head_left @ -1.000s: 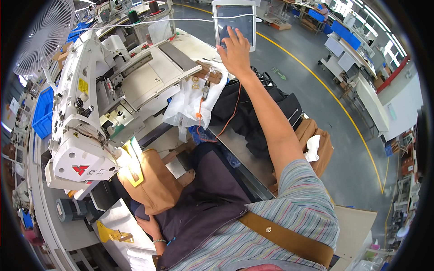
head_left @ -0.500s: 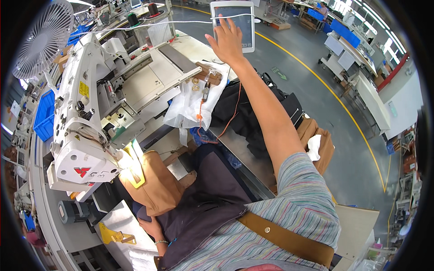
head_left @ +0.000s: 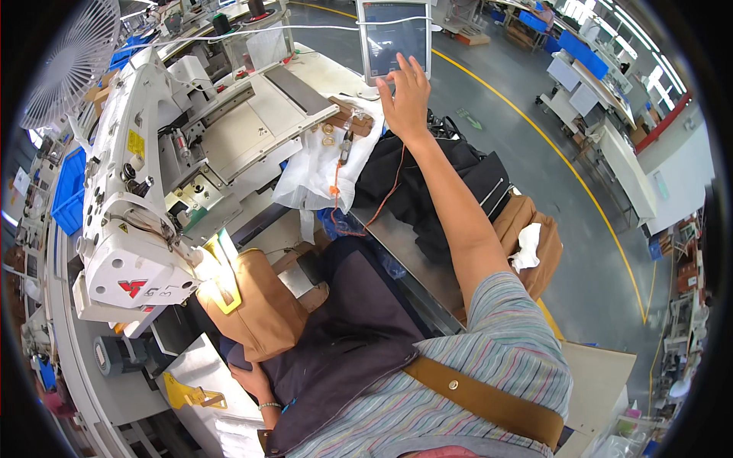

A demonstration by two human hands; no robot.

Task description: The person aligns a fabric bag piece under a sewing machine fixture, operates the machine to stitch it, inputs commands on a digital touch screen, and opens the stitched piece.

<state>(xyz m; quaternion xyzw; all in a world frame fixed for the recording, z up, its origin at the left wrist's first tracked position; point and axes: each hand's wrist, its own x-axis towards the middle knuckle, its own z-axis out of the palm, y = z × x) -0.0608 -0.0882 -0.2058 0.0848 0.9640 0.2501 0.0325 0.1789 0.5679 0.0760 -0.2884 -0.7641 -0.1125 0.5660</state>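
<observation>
My right hand (head_left: 408,99) is raised, fingers spread, at the lower part of a white-framed tablet (head_left: 395,38); I cannot tell whether a fingertip touches the screen. My left hand (head_left: 252,382) rests low by my lap, its fingers partly hidden beside a brown fabric bag (head_left: 259,309). That bag sits under the head of a white sewing machine (head_left: 137,267), with a yellow plate (head_left: 229,294) on it. Below the tablet, a white sheet (head_left: 298,187) bears small brass-coloured pieces and an orange cord (head_left: 336,191).
Black fabric (head_left: 412,214) and brown pieces (head_left: 534,267) lie right of centre. A white fan (head_left: 65,61) and blue bin (head_left: 69,191) stand left. A grey floor with a yellow line (head_left: 550,145) runs right, past other workbenches (head_left: 603,107) and a distant co-worker (head_left: 547,19).
My right hand has moved down and rightward from the middle of the screen to its lower part. My left hand looks unchanged.
</observation>
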